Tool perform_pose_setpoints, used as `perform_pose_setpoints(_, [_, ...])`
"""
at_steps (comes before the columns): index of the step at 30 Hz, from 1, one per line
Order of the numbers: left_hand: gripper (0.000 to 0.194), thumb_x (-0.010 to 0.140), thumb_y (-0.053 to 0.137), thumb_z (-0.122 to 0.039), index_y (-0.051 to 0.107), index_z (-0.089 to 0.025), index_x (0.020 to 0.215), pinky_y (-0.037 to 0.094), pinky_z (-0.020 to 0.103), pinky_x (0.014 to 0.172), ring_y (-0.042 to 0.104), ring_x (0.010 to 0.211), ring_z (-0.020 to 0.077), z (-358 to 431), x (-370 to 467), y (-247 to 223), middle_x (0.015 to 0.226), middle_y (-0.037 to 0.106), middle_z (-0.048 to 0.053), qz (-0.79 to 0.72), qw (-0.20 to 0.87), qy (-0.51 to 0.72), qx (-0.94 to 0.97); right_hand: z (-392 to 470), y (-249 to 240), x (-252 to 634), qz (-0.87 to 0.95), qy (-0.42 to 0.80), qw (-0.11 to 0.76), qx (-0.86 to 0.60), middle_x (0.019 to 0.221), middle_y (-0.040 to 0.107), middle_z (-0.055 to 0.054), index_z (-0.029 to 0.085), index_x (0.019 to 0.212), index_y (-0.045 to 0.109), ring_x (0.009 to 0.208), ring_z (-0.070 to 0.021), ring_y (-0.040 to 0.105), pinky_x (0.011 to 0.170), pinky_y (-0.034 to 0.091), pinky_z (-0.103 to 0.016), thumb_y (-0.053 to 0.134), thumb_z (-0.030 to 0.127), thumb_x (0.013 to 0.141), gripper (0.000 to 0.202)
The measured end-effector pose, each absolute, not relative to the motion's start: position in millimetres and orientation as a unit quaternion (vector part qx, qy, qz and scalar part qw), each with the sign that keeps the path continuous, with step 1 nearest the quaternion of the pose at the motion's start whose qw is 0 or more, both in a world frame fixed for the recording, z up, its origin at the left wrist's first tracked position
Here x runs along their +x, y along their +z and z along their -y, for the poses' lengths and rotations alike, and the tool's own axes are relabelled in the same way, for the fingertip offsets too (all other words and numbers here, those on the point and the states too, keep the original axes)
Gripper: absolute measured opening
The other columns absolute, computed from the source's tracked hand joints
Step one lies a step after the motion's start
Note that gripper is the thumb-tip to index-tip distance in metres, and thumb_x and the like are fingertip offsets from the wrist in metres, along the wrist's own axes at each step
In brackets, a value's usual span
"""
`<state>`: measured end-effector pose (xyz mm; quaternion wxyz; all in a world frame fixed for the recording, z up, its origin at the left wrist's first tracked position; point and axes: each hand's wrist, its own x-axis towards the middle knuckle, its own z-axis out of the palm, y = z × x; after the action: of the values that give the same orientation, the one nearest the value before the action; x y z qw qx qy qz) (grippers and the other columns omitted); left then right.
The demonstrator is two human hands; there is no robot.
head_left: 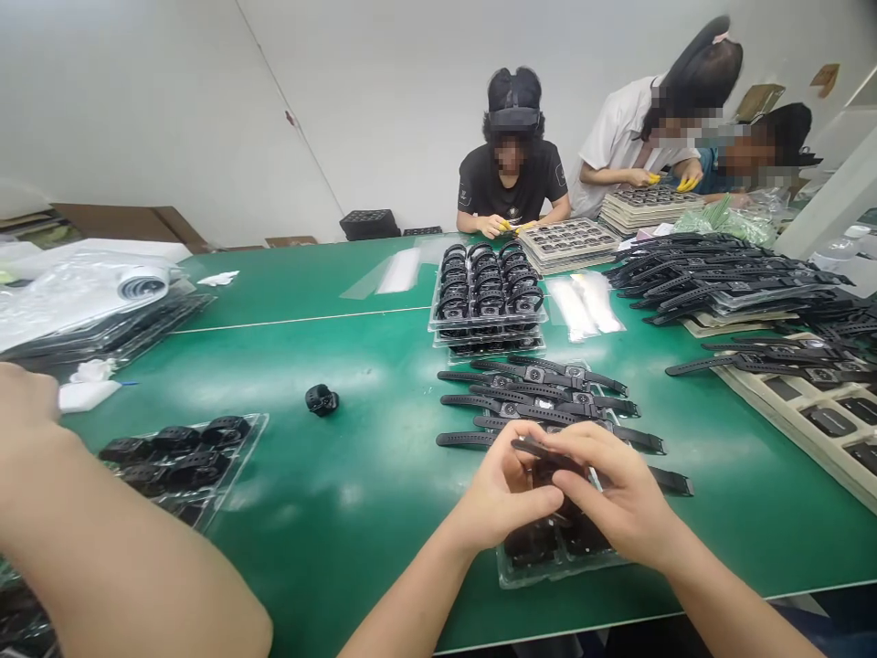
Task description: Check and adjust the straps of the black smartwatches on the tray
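Observation:
Above a clear plastic tray [511, 578], my left hand [494, 498] and my right hand [613, 489] are both closed on one black smartwatch [544, 452]. Its strap curves up between my fingers, and much of its body is hidden behind my thumbs. The tray beneath holds more black watches [534, 544]. Just beyond my hands, several watches with straps laid out straight [538, 376] lie in overlapping rows on clear plastic. A single curled-up watch [322, 399] sits alone on the green table [343, 512] to the left.
Stacked trays of curled watches [488, 315] stand farther back. At right are piled watches [733, 274] and a cream tray [774, 411]. Another person's arm [116, 539] crosses the left foreground near a watch tray [237, 466]. Several people work across the table, some wearing yellow finger covers.

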<state>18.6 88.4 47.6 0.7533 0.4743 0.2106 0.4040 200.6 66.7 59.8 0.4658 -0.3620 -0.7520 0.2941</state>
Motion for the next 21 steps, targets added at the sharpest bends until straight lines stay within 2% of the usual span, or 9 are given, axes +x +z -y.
perform_pose_setpoints(3, [0.041, 0.08, 0.086, -0.032, 0.055, -0.022, 0.105, 0.049, 0.026, 0.074, 0.066, 0.089, 0.0173, -87.9, 21.5, 47.5, 0.099, 0.072, 0.004, -0.232, 0.753, 0.408, 0.461, -64.9, 57.5, 199.7, 0.727, 0.318, 0.474, -0.381, 0.109, 0.067, -0.003, 0.038, 0.134, 0.061, 0.096, -0.0195, 0.063, 0.083, 0.055, -0.033, 0.053, 0.015, 0.101, 0.041])
perform_pose_setpoints(7, [0.037, 0.075, 0.089, -0.033, 0.064, -0.019, 0.098, 0.049, 0.026, 0.073, 0.065, 0.083, 0.016, -89.1, 24.6, 41.3, 0.096, 0.073, 0.004, -0.279, 0.724, 0.419, 0.472, -65.1, 52.3, 197.0, 0.708, 0.317, 0.496, -0.39, 0.106, 0.064, -0.003, 0.037, 0.129, 0.064, 0.096, -0.0193, 0.061, 0.082, 0.054, -0.032, 0.049, 0.017, 0.104, 0.036])
perform_pose_setpoints(10, [0.033, 0.071, 0.091, -0.035, 0.071, -0.018, 0.091, 0.051, 0.028, 0.078, 0.065, 0.088, 0.0182, -92.1, 24.7, 36.7, 0.092, 0.072, 0.004, -0.312, 0.682, 0.456, 0.478, -67.7, 44.8, 195.2, 0.7, 0.276, 0.527, -0.395, 0.104, 0.063, -0.004, 0.034, 0.128, 0.064, 0.094, -0.019, 0.061, 0.079, 0.054, -0.031, 0.052, 0.015, 0.102, 0.035])
perform_pose_setpoints(15, [0.034, 0.076, 0.088, -0.035, 0.076, -0.02, 0.105, 0.051, 0.032, 0.093, 0.066, 0.103, 0.0222, -94.7, 24.4, 34.8, 0.104, 0.074, 0.006, -0.282, 0.672, 0.462, 0.505, -71.8, 38.0, 196.3, 0.709, 0.236, 0.539, -0.388, 0.104, 0.063, -0.004, 0.034, 0.131, 0.064, 0.094, -0.0192, 0.062, 0.078, 0.054, -0.031, 0.053, 0.013, 0.101, 0.038])
perform_pose_setpoints(18, [0.029, 0.082, 0.083, -0.034, 0.077, -0.02, 0.107, 0.052, 0.032, 0.091, 0.067, 0.1, 0.0219, -93.6, 26.1, 35.7, 0.101, 0.076, 0.007, -0.278, 0.665, 0.447, 0.53, -71.6, 37.0, 197.4, 0.731, 0.241, 0.519, -0.371, 0.105, 0.064, -0.005, 0.035, 0.134, 0.064, 0.096, -0.0197, 0.064, 0.08, 0.056, -0.032, 0.05, 0.013, 0.102, 0.042])
perform_pose_setpoints(21, [0.026, 0.08, 0.084, -0.033, 0.079, -0.018, 0.102, 0.055, 0.03, 0.082, 0.068, 0.093, 0.0209, -92.9, 27.3, 37.4, 0.097, 0.077, 0.007, -0.3, 0.665, 0.441, 0.522, -70.3, 35.5, 197.9, 0.718, 0.27, 0.528, -0.365, 0.11, 0.067, -0.005, 0.037, 0.134, 0.064, 0.101, -0.02, 0.066, 0.085, 0.057, -0.032, 0.049, 0.017, 0.104, 0.04])
